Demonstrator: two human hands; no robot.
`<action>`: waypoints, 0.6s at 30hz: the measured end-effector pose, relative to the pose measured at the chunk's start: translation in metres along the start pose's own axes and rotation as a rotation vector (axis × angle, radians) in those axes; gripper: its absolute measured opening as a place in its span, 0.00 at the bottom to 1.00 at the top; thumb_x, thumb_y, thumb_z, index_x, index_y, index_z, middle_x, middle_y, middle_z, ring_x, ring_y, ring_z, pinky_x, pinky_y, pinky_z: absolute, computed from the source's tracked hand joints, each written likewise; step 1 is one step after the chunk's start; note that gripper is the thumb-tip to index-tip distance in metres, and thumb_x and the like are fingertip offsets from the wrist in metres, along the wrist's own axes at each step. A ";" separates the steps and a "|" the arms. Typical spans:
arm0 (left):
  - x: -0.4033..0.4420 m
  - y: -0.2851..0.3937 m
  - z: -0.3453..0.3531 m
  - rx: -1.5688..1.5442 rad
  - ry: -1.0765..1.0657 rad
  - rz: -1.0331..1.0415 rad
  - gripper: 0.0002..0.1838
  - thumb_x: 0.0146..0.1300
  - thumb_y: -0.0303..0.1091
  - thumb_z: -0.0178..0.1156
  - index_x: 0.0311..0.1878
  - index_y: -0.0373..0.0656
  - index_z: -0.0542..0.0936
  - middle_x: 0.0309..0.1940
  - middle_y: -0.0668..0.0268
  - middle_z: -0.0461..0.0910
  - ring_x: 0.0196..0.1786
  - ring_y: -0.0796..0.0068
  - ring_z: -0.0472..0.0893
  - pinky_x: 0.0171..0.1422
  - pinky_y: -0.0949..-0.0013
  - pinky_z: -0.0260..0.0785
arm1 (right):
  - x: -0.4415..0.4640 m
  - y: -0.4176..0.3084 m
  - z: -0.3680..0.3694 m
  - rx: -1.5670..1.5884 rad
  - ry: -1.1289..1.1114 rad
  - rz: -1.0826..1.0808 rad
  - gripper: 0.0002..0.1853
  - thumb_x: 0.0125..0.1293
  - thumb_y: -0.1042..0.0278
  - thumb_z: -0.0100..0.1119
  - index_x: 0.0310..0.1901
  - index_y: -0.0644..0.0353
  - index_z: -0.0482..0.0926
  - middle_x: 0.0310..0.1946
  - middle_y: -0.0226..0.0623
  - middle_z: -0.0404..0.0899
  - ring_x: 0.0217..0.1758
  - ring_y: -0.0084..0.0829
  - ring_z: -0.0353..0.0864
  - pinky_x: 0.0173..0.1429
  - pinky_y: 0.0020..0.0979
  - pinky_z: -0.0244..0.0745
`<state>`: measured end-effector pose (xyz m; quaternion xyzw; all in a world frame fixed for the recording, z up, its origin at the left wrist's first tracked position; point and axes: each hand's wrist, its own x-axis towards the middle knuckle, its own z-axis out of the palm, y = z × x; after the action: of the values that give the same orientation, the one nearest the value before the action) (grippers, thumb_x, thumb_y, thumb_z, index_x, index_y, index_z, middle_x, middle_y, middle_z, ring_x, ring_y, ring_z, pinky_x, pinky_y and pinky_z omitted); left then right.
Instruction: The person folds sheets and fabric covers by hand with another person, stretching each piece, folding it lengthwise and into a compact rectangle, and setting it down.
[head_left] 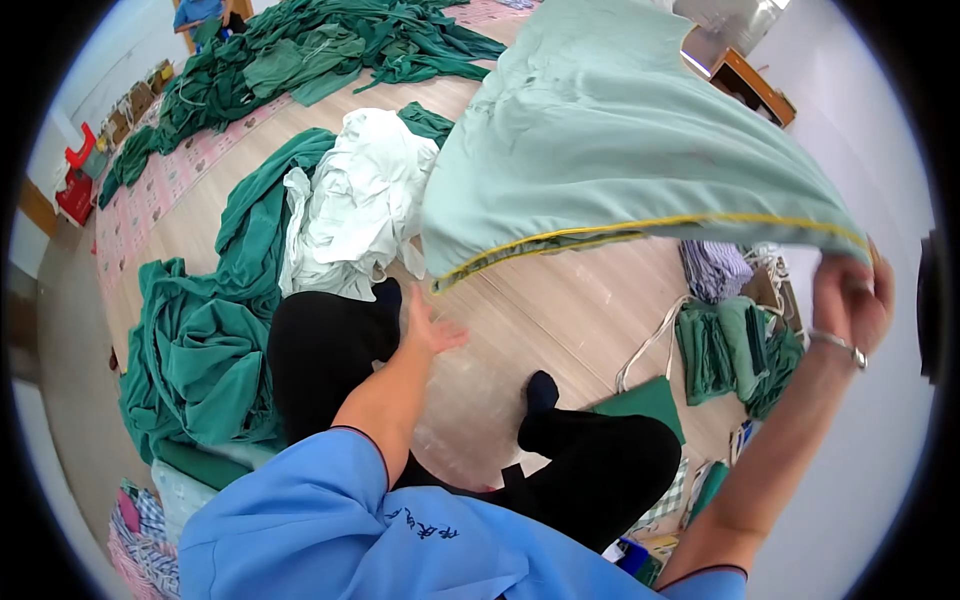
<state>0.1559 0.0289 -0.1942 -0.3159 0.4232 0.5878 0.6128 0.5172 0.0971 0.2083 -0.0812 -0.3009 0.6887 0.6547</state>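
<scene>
Up over floor: cloth, pale green, yellow-edged, kinda billowed out in mid-air, few creases. Right hand clenched on one corner. Left hand released, wide open, fingers spread, just below opposite corner. White heap beyond it, all crumpled. Green bag lying at right, pale handles flopped out, can't tell what's inside.

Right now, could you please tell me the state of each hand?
Left hand: open, holding nothing.
Right hand: closed, holding the pale green cloth.
</scene>
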 end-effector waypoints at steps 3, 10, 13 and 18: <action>-0.005 0.045 0.021 -0.219 -0.744 0.225 0.36 0.57 0.55 0.51 0.65 0.45 0.58 0.59 0.52 0.62 0.59 0.49 0.64 0.59 0.48 0.59 | -0.004 -0.039 -0.038 -0.209 0.092 -0.057 0.06 0.52 0.84 0.47 0.24 0.65 0.62 0.22 0.34 0.63 0.22 0.24 0.64 0.25 0.19 0.67; -0.046 0.085 0.062 0.367 -0.397 0.632 0.31 0.46 0.11 0.44 0.56 0.46 0.69 0.45 0.59 0.73 0.38 0.69 0.77 0.43 0.66 0.71 | -0.030 -0.037 -0.121 -0.355 0.398 -0.115 0.10 0.46 0.85 0.42 0.18 0.58 0.56 0.16 0.28 0.56 0.16 0.23 0.57 0.17 0.19 0.61; -0.022 0.068 0.047 0.653 -0.337 0.714 0.24 0.46 0.16 0.51 0.50 0.45 0.74 0.38 0.62 0.77 0.33 0.72 0.76 0.41 0.69 0.70 | -0.035 -0.012 -0.108 -0.367 0.444 -0.087 0.09 0.45 0.85 0.41 0.19 0.58 0.57 0.16 0.28 0.57 0.15 0.22 0.57 0.18 0.19 0.61; 0.013 0.034 0.015 1.020 -0.337 0.932 0.25 0.41 0.32 0.65 0.48 0.42 0.76 0.39 0.61 0.79 0.39 0.72 0.78 0.46 0.72 0.69 | -0.026 -0.014 -0.090 -0.396 0.393 -0.105 0.08 0.45 0.85 0.42 0.20 0.60 0.59 0.15 0.28 0.57 0.15 0.22 0.56 0.18 0.18 0.61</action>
<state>0.1237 0.0514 -0.1954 0.3194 0.6360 0.5583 0.4264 0.5782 0.0996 0.1356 -0.3237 -0.3009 0.5527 0.7066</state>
